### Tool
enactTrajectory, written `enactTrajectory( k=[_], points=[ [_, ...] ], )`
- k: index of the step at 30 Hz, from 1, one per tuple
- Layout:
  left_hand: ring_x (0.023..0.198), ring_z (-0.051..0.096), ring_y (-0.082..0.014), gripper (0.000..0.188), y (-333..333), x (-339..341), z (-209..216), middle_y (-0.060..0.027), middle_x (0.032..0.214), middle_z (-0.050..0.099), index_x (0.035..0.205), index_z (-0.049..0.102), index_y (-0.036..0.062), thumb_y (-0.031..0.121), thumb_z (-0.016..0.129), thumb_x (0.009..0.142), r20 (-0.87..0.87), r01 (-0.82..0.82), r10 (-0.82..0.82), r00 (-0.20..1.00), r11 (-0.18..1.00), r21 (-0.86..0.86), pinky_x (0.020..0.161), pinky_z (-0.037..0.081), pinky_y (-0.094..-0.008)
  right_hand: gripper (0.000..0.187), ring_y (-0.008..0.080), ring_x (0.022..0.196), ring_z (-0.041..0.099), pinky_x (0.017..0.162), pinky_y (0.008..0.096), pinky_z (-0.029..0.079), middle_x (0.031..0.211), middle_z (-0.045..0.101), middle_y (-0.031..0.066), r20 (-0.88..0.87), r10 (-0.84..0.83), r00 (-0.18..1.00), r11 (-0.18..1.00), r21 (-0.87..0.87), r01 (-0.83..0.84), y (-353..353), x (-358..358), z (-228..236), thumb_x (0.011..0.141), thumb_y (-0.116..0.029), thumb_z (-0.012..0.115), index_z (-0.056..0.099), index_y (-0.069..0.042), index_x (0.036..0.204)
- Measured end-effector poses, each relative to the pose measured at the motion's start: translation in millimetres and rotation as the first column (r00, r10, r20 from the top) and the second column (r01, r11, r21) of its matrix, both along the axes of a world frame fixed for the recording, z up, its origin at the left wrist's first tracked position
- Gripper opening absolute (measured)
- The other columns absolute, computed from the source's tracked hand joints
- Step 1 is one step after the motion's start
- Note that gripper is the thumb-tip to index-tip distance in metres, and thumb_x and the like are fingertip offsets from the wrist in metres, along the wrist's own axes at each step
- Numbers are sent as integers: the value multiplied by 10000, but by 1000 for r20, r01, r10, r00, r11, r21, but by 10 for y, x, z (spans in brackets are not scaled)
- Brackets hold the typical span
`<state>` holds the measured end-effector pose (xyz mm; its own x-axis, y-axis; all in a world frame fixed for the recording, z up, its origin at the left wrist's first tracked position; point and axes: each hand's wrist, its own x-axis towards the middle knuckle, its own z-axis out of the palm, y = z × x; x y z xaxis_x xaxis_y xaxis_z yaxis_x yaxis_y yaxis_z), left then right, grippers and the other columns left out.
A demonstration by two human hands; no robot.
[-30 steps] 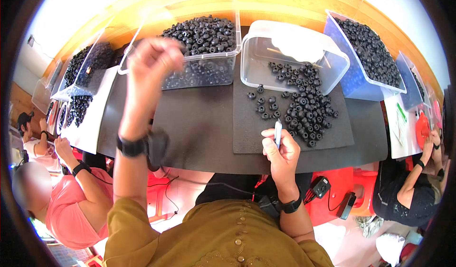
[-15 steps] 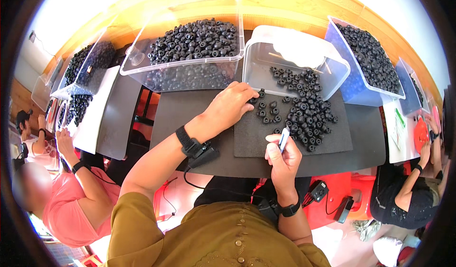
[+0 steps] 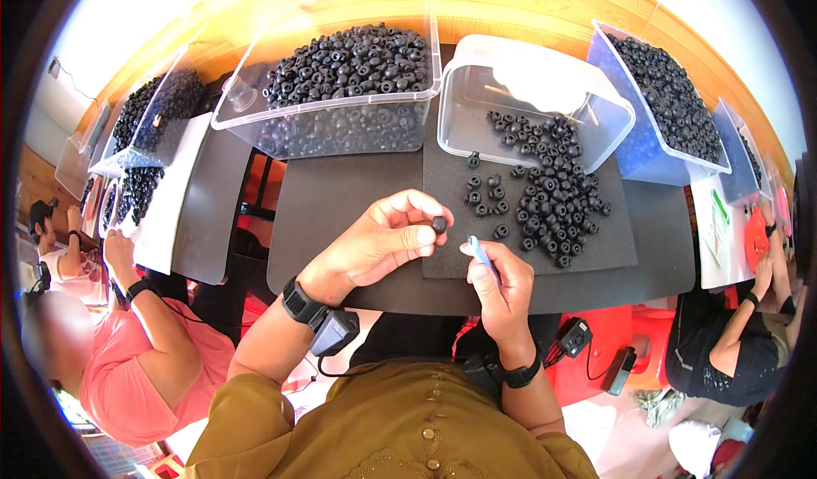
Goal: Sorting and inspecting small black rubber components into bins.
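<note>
My left hand (image 3: pixel 387 239) pinches one small, round black part (image 3: pixel 439 224) between thumb and fingertips, above the near left edge of a dark foam mat (image 3: pixel 451 259). Just to its right, my right hand (image 3: pixel 504 290) grips a slim blue-and-white tool (image 3: pixel 482 256) that points up toward the held part; its tip is too small to make out. The two hands are close but apart. Beyond them, a heap of black ring-like parts (image 3: pixel 557 211) with holes spreads over the mat, several lying loose at its left side.
Parts spill from a clear tub (image 3: pixel 625 130) tipped on its side. Behind my left hand stands a clear bin (image 3: pixel 340 100) full of black parts; another full bin (image 3: pixel 655 168) is at the right. Co-workers sit left (image 3: pixel 145 360) and right (image 3: pixel 723 343) of the dark table (image 3: pixel 340 181).
My left hand has drawn back from the mat's far left toward me, now with a black part in its fingers. My right hand has shifted slightly left, still gripping the tool.
</note>
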<state>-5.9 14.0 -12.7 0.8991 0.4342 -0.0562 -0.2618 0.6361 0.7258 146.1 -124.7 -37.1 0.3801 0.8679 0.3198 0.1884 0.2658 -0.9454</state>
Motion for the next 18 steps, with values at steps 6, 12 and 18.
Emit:
enactTrajectory(
  k=[6, 12, 18],
  points=[
    [920, 578, -122, 220, -116, -93, 50, -59, 1052, 587, 1081, 566, 54, 56, 625, 869, -1, -38, 38, 999, 991, -125, 808, 496, -231, 172, 119, 495, 416, 473, 259, 330, 642, 509, 44, 234, -67, 970, 998, 13, 66, 8, -69, 156, 831, -134, 643, 640, -3, 943],
    [893, 566, -135, 192, -153, -112, -46, -93, 1061, 538, 1048, 555, 76, 67, 624, 869, 85, -58, 66, 994, 993, -101, 801, 496, -229, 186, 172, 479, 436, 466, 294, 339, 604, 482, 62, 298, -65, 952, 998, 44, 55, 41, -78, 123, 820, -169, 655, 652, -24, 937],
    [892, 568, -130, 171, -180, -142, -13, -100, 1067, 538, 1043, 561, 77, 76, 614, 880, 28, -69, 74, 997, 985, -159, 795, 497, -221, 185, 193, 484, 458, 472, 307, 354, 598, 490, 71, 336, -55, 940, 998, 26, 49, 47, -83, 115, 824, -170, 647, 654, -26, 940]
  ],
)
